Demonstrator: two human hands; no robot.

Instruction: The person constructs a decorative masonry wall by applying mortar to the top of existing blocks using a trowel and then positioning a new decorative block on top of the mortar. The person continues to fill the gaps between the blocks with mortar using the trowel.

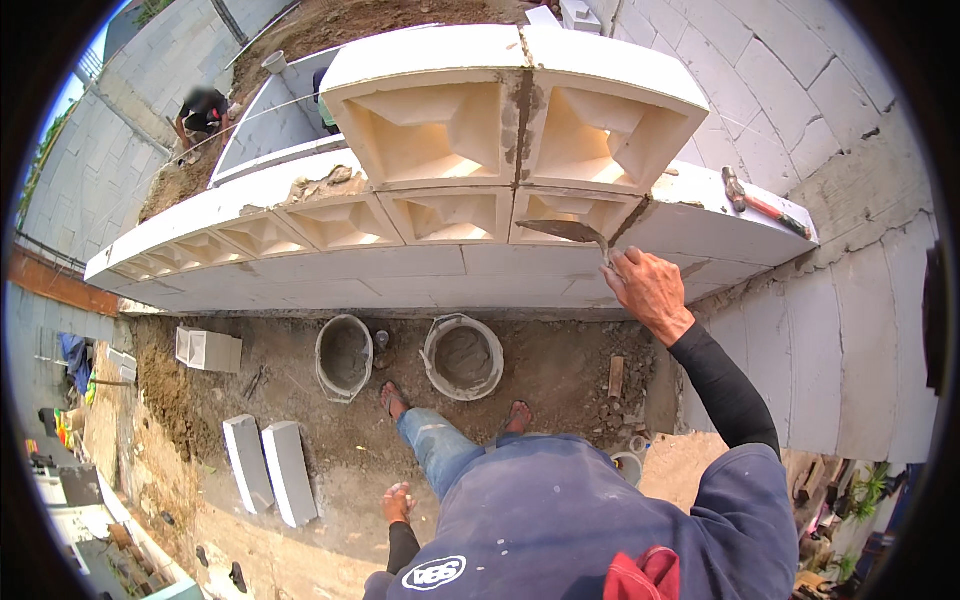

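Note:
My right hand [648, 288] is closed around the handle of a pointing trowel [562, 231]. The trowel's blade points left, in front of a cream ventilation block [575, 214] in the lower row of the wall. Two larger-looking ventilation blocks [425, 128] stand above that row, with a grey mortar joint [522, 125] between them. Down at my side hangs my left hand [397, 502], its fingers loosely bent and nothing visible in them.
A hammer [765, 205] lies on the wall top at the right. Two mortar buckets [463, 357] [344, 360] stand by my feet. White blocks [290, 474] lie on the ground at the left. Another person [205, 115] crouches beyond the wall near a taut string.

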